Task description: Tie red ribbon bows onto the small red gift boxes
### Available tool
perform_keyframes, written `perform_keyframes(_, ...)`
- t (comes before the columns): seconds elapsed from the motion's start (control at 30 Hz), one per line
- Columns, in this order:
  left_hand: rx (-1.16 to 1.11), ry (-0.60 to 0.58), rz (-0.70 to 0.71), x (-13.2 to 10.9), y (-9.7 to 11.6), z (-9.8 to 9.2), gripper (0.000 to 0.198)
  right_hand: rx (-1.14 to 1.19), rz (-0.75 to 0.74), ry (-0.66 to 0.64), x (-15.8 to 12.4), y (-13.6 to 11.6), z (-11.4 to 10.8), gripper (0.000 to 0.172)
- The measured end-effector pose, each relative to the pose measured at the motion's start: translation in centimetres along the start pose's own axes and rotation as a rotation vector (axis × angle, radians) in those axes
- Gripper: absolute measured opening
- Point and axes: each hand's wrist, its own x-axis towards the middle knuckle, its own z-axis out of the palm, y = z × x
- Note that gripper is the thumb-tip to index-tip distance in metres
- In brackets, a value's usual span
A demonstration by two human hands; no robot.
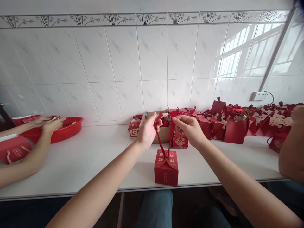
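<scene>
Squarely at the near edge of the white table (95, 164), a small red box (166, 172) with pale characters on its closed top stands upright. Dark red ribbon (161, 146) rises from that top in two strands, forming a narrow V. Above the box and slightly to its left, the left hand (148, 133) grips one strand near its end, fingers curled; their exact hold is partly hidden. Above the box and to its right, the right hand (190, 128) pinches the other strand between thumb and fingertips.

Behind the box sits an open brown carton (165, 136), with a gold-patterned red box (180, 142) at its right front and a small handled box (133, 132) at its left. Farther right of the box, many red gift boxes (235, 131) crowd toward the tiled wall (154, 53), a co-worker's arm (291, 148) beside them. Well left of the box, another person's hands (51, 125) are over a red basin (67, 134).
</scene>
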Motion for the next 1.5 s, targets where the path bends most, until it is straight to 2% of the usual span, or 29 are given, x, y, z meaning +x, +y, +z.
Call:
perform_keyframes(0.1, -0.056, 0.02, -0.022, 0.2, 0.0, 0.3, 0.035, 0.007, -0.004, 0.031, 0.2, -0.1, 0.0, 0.031)
perform_keyframes(0.2, -0.015, 0.058, -0.01, 0.4, -0.1, 0.4, 0.023, -0.01, -0.017, 0.028, 0.3, -0.4, 0.0, 0.031)
perform_keyframes(0.37, 0.177, 0.11, 0.121, 0.5, -0.1, 0.2, 0.014, -0.014, -0.036, 0.025, 0.5, -0.8, 0.0, 0.031)
perform_keyframes(0.5, 0.285, 0.184, 0.238, 0.5, -0.4, -0.2, 0.029, -0.001, -0.034, 0.028, 0.7, -0.6, -0.1, 0.03)
perform_keyframes(0.63, 0.281, 0.253, 0.299, 0.5, -0.7, -0.3, 0.037, 0.004, -0.032, 0.025, 0.8, -0.5, -0.1, 0.031)
perform_keyframes(1.07, 0.218, 0.208, 0.257, 0.5, -0.5, -0.1, 0.039, -0.011, -0.014, 0.041, 1.0, -0.3, -0.5, 0.032)
perform_keyframes(1.33, 0.18, 0.221, 0.22, 0.6, -0.7, 0.0, 0.044, 0.035, -0.031, 0.089, 0.9, -0.5, 0.4, 0.035)
perform_keyframes(1.5, 0.093, 0.169, 0.182, 1.1, -0.6, -0.6, 0.036, 0.095, -0.019, 0.088, 1.0, -0.3, 0.3, 0.034)
